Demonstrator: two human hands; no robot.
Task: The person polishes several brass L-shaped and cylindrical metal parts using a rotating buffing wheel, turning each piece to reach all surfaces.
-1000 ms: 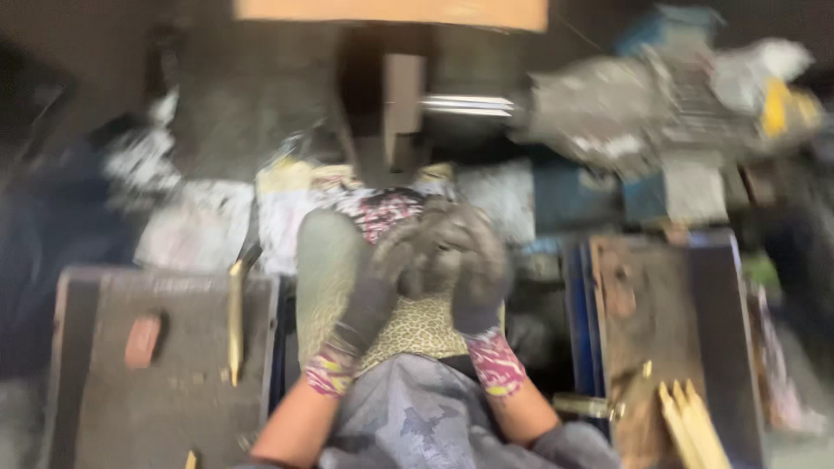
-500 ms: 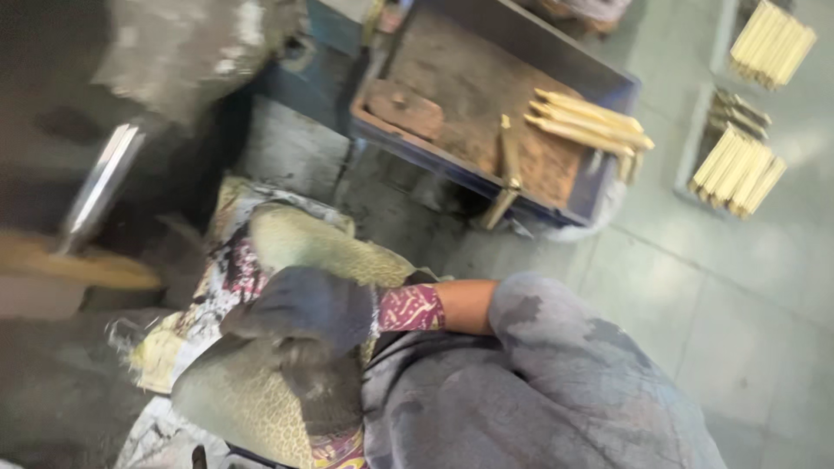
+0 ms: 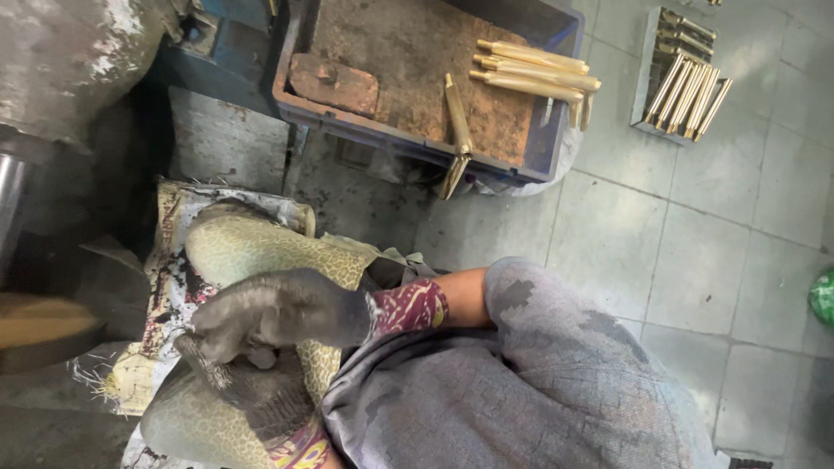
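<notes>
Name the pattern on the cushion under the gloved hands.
Yellow-green leopard-style spots on the cushion, seen in the head view.
</notes>
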